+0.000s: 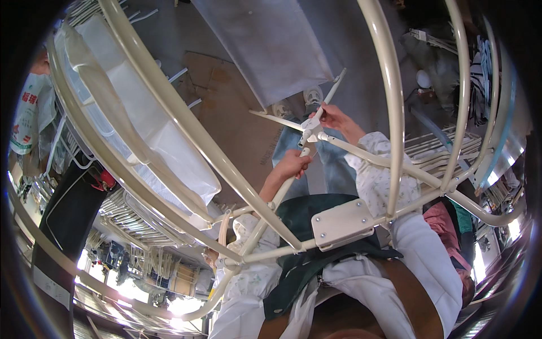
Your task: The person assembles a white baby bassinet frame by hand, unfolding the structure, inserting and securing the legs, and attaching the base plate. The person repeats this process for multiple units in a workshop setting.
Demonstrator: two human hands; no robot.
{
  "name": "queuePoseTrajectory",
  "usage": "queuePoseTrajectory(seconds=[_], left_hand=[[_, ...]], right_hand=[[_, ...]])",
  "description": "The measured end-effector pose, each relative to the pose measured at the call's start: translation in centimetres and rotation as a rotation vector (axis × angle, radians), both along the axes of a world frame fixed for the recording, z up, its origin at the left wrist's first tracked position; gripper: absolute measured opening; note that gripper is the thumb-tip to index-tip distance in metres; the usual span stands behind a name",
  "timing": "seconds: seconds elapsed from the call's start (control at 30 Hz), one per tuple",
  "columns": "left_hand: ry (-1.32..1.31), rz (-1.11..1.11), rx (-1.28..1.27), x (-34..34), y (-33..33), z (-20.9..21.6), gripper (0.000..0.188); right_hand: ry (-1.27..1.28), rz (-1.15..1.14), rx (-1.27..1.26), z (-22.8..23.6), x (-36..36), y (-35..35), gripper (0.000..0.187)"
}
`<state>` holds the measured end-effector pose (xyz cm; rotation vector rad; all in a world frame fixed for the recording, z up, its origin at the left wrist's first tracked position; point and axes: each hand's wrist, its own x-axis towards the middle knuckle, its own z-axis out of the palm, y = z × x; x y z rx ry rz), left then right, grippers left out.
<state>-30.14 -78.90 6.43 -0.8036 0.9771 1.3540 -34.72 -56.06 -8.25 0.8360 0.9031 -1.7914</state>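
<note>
My left hand (293, 164) is closed around a cream metal tube (285, 187) just below its open end. That end sits close to a cross-shaped joint (310, 129), where several thin cream tubes meet; whether it touches the joint is hard to tell. On the joint's right side, my right hand (339, 121) is closed with thumb and fingers at the base of the upper tube (337, 85). Both forearms reach through a large frame of bent cream tubes (203, 127). A pale bracket with screws (342, 224) is fixed to the frame's crossbar near my body.
White translucent sheeting (169, 152) hangs inside the left curved tubes. A grey panel (271, 45) lies ahead, beside brown cardboard (220, 96) on the floor. Stacked cream tube frames (127, 217) stand at left. A person in a pink top (446, 229) is at right.
</note>
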Motion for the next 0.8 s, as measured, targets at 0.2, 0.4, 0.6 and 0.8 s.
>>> queuePoseTrajectory(seconds=[0.2,0.4,0.6,0.8], left_hand=[[0.156,-0.196,-0.027,0.2,-0.2,0.4,0.027],[0.267,-0.243,-0.005,-0.4,-0.4,2.8,0.028],[0.454,0.146,0.251,5.4,-2.6,-4.5,0.019],[0.703,0.325,0.2,10.5,-0.8,-10.3,0.029]], right_hand=[[-0.412,0.43,-0.193,18.8,-4.4,2.2,0.014],[-0.667,0.282,-0.268,20.0,-4.4,3.1,0.02],[-0.405,-0.065,-0.102,17.2,3.1,6.0,0.024],[1.192,1.214,0.494,41.7,1.7,-0.1,0.024]])
